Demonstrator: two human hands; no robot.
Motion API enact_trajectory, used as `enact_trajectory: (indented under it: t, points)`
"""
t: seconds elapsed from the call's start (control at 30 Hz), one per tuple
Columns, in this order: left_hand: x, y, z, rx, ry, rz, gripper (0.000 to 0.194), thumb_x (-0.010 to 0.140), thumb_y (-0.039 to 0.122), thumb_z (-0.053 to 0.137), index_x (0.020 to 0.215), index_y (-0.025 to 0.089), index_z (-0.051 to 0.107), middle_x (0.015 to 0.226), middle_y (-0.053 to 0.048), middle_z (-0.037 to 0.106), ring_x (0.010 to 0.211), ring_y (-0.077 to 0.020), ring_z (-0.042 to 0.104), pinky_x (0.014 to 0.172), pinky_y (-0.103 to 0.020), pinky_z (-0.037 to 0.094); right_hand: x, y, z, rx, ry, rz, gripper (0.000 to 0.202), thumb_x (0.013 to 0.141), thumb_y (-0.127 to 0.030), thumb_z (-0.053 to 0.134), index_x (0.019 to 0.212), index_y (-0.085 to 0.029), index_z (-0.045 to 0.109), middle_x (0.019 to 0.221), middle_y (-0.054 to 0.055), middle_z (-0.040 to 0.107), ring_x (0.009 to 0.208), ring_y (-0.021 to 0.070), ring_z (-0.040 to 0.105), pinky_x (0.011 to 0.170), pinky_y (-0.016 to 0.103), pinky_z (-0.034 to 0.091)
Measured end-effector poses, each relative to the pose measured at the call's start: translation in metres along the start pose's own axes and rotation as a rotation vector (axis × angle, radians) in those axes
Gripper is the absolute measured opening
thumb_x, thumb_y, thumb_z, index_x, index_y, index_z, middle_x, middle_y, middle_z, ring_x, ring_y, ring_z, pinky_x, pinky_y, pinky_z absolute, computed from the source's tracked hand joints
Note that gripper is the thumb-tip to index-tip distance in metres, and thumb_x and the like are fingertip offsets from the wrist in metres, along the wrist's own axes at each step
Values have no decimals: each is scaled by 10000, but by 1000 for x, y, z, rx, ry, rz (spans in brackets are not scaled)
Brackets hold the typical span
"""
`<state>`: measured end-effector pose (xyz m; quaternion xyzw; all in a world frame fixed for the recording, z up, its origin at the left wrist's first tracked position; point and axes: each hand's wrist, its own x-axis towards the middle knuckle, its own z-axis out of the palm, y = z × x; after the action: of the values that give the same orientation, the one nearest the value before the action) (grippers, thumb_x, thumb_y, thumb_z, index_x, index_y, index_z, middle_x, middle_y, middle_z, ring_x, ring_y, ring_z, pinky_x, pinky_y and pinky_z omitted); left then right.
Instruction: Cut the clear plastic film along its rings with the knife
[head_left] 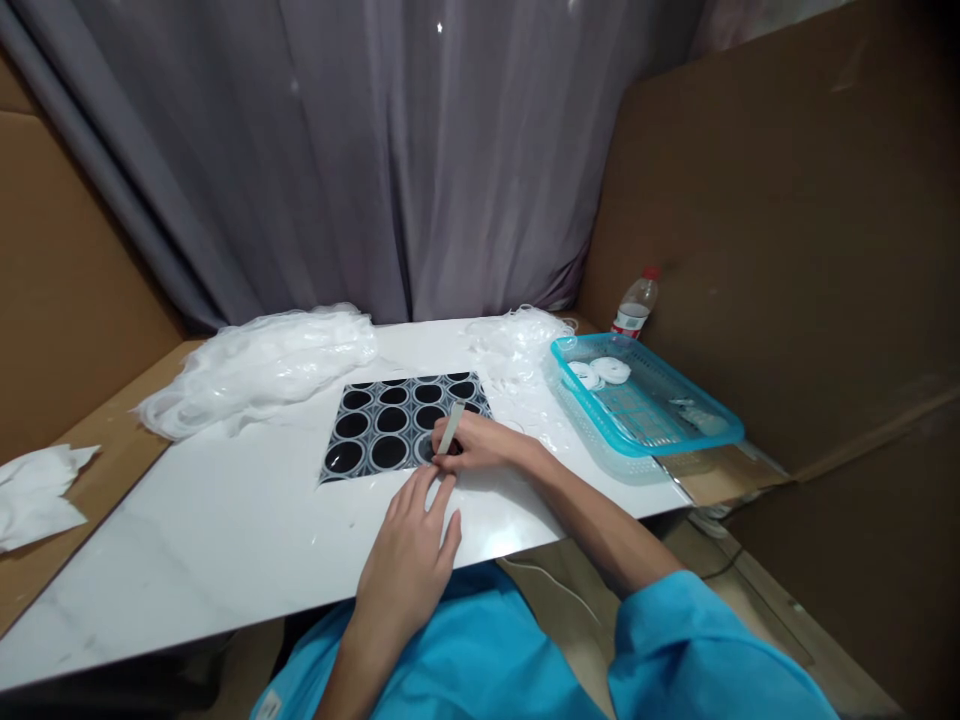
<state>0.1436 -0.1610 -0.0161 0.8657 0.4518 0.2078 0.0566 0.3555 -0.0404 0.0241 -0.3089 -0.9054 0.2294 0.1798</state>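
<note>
A black sheet with rows of pale rings (390, 450) lies on the white tabletop (225, 520). Over its near right corner, my right hand (480, 440) is closed around a flat, light-grey, strip-like tool (451, 426) held tilted upright. The tool's lower end is hidden by my fingers, so its exact kind does not show. My left hand (409, 545) rests palm down on the table in front of the sheet, fingers stretched out. Its fingertips reach the sheet's near edge, close below my right hand. I see nothing held in it.
At the back left lies a heap of translucent white plastic (277, 350), with a smaller loose pile (521, 335) right of centre. A blue basket (675, 445) holding white rolls (609, 371) stands right, before a bottle (636, 305). Cardboard panels (810, 250) flank the table; white tissue (37, 495) lies left.
</note>
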Motion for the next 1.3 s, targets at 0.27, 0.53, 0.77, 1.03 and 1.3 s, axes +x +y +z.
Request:
enact_trajectory:
  t: [0.27,0.53,0.77,1.03,1.3]
  points:
    - [0,1,0,5,-6,-3,484,1140,330,442,1610,247,525,1610,-149,549,1519,-342,511,1221,-554,485,-1,-1,0,-19,-3,10,88,953,-161,718,878,-184,679,943,15,666,798,155,542,760,292,418]
    - [-1,0,0,-2,15,6,483,1135,330,449,1606,256,529,1591,-148,569,1500,-343,532,1201,-553,502,-1,0,1,-14,-2,15,61,956,-168,718,901,-185,700,959,19,683,801,157,554,763,294,428]
    - [0,0,1,4,18,12,483,1134,325,447,1606,257,523,1603,-149,554,1504,-340,522,1208,-545,489,-1,0,0,-24,-3,1,66,961,-178,720,899,-178,699,956,19,678,805,156,556,766,290,424]
    - [-1,-1,1,13,7,18,485,1141,328,433,1614,247,506,1599,-158,551,1505,-343,514,1207,-559,484,-1,-3,-1,-34,-5,17,80,956,-167,713,884,-179,680,928,12,658,792,153,544,744,286,401]
    - [-1,0,0,5,2,8,488,1144,330,434,1618,246,512,1606,-157,553,1509,-342,514,1208,-549,486,-1,-3,-1,-30,-8,18,92,952,-165,707,872,-183,666,909,4,637,786,151,539,738,285,395]
